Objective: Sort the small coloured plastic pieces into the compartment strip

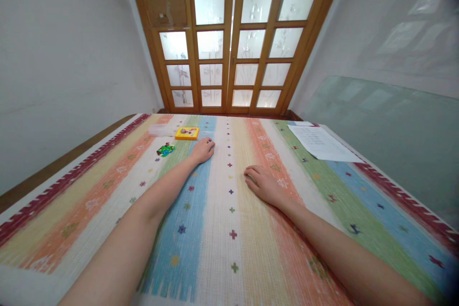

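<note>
My left hand (203,149) rests on the striped tablecloth with its fingers loosely bent and nothing visible in them. Just beyond it, to the left, lies a flat yellow box (187,133) with a printed picture. A small heap of green, blue and brown pieces (165,149) sits left of that hand, too small to make out singly. Nearer to me and to the right, my right hand (263,184) lies palm down on the cloth, fingers loosely stretched and holding nothing.
A clear plastic container (160,130) stands left of the yellow box. Printed paper sheets (321,142) lie at the table's far right. The striped tablecloth (215,229) covers the table. Wooden doors with glass panes (229,43) stand behind it, with walls on both sides.
</note>
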